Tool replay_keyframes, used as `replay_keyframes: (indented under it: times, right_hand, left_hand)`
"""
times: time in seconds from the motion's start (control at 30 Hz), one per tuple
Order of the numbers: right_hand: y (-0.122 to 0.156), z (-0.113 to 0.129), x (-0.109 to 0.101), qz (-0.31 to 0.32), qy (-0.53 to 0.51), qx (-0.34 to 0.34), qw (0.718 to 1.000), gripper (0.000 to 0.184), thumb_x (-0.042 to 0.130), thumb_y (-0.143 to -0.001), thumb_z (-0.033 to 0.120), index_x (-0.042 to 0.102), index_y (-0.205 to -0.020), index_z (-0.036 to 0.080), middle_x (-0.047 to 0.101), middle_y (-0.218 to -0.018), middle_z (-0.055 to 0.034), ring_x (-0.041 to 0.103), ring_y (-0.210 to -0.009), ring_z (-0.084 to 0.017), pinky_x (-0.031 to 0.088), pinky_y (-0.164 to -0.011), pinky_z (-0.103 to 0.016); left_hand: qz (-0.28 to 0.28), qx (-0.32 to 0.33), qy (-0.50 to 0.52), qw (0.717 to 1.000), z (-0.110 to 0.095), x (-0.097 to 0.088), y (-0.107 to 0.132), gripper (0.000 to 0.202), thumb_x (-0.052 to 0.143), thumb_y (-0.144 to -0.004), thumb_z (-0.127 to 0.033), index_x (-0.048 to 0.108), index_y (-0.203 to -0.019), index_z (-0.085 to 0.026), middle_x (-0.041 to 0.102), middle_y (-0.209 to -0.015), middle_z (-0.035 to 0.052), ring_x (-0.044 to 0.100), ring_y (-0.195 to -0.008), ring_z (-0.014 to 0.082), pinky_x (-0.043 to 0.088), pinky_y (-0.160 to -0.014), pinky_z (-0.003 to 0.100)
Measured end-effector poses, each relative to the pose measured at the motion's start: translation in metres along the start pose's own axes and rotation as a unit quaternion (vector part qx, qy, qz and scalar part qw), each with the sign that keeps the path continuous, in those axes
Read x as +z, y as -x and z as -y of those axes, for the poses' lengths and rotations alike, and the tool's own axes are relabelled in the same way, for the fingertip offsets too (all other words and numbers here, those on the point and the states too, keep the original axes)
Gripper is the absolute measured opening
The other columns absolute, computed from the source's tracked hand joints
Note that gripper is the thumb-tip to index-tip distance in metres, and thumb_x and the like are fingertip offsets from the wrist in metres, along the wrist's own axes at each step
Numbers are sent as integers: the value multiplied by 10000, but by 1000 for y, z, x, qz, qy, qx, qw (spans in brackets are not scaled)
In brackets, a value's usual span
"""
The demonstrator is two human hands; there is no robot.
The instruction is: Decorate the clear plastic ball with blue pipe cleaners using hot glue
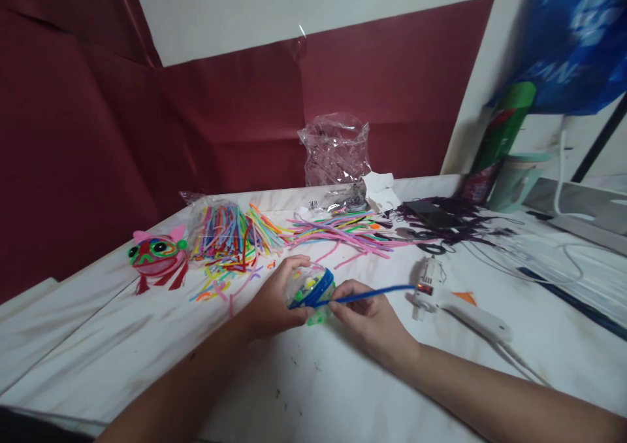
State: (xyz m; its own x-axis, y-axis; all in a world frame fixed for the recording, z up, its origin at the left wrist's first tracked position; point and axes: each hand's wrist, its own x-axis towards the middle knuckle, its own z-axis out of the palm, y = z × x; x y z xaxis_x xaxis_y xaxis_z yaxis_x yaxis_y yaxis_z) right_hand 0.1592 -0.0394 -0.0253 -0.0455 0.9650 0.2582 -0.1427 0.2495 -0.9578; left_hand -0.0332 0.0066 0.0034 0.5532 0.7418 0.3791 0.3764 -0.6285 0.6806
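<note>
My left hand [279, 302] is closed round a small clear plastic piece [298, 285] with green and yellow bits on it. Blue pipe cleaner is wrapped across this piece in several bands. Between its thumb and fingers, my right hand [365, 319] pinches the blue pipe cleaner [377, 293] close to the piece. The pipe cleaner's loose end stretches right toward a white hot glue gun [434, 283], which rests on the table with a small orange light showing. The underside of the clear piece is hidden by my left hand.
A colourful pipe-cleaner animal face [157, 260] stands at the left. Beside it lie a bag of pipe cleaners [220, 230] and loose pink ones [343, 230]. Scissors [431, 248], a dark phone [431, 214], purple strands and a green mug [516, 181] are at the right.
</note>
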Motion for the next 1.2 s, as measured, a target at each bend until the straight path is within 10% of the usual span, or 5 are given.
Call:
replay_keyframes:
  times: [0.9, 1.2]
  right_hand:
    - [-1, -2, 1, 34, 7, -25, 999, 193, 662, -740, 372, 601, -780, 193, 502, -603, 43, 476, -578, -130, 394, -572, -260]
    - [-3, 0, -1, 41, 3, -7, 999, 320, 688, -722, 477, 535, -725, 195, 484, -606, 50, 444, -559, -109, 364, -558, -251]
  left_hand:
    - [0, 50, 3, 999, -2, -2, -2, 640, 669, -685, -563, 466, -1160, -185, 480, -1221, 130, 442, -1205, 305, 326, -1041, 424]
    - [-1, -32, 78, 996, 9, -5, 0, 778, 703, -612, -627, 463, -1206, -187, 435, -1351, 156, 396, -1275, 360, 319, -1045, 466]
